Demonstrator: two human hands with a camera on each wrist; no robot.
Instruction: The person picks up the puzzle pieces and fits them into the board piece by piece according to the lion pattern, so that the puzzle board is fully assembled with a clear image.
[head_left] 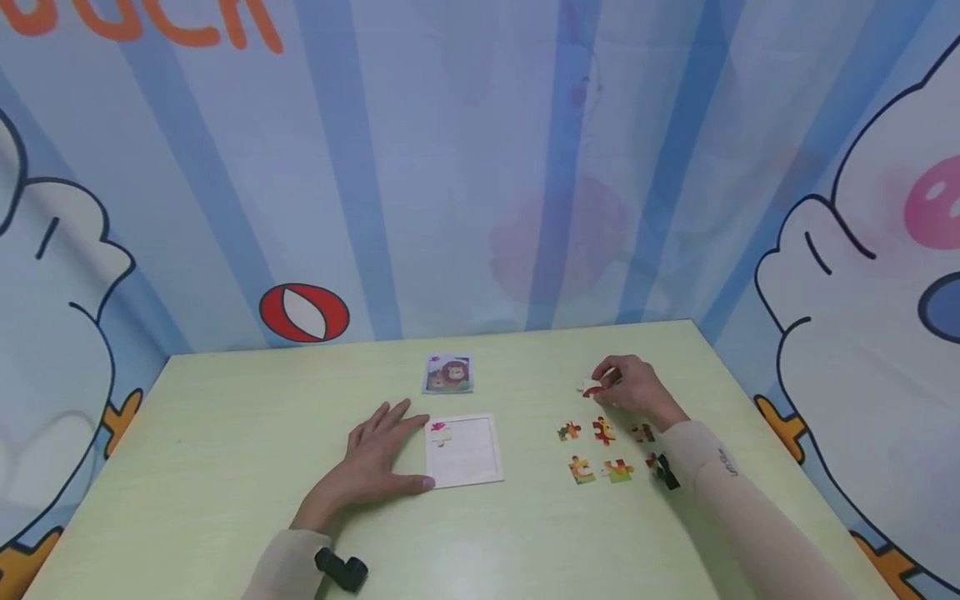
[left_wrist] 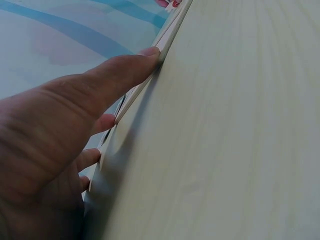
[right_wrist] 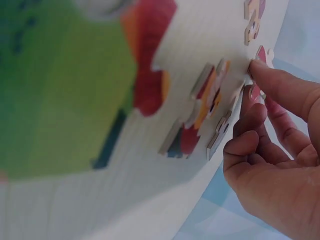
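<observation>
1. Right hand (head_left: 633,390): thumb and fingertips pinch a red-and-white puzzle piece (head_left: 590,387). Piece located right of the tray, a little beyond its far edge. Whether it is clear of the table: cannot tell.
2. Handling (judged): piece looks like thin, stiff board; light, rigid, probably smooth-faced. Little risk of breakage; the narrow knobs are likely the weak points, with bending or peeling possible. Best hold: opposite cut edges at the broad body, knobs left free.
3. Right hand pose: wrist angled in from the near right, forearm slanting toward the tray's far side; the fingers not pinching are curled in.
4. Left hand (head_left: 378,454): fingers extended and spread, gripping nothing. Thumb tip touches the tray's left edge near its near corner; index fingertip is at the far left corner. Forearm comes from the tray's near left.
5. Tray (head_left: 468,484): shallow, pale, raised rim. Judged light and apt to slide on a smooth top; steady it by the outer rim. One fitted piece (head_left: 441,433) lies in its far left corner.
6. Loose pieces (head_left: 603,431): two rows right of the tray, one partly hidden by the right wrist camera (head_left: 666,472).
7. Lion picture card (head_left: 448,374): just beyond the tray's far edge, flat on the table (head_left: 225,433).
</observation>
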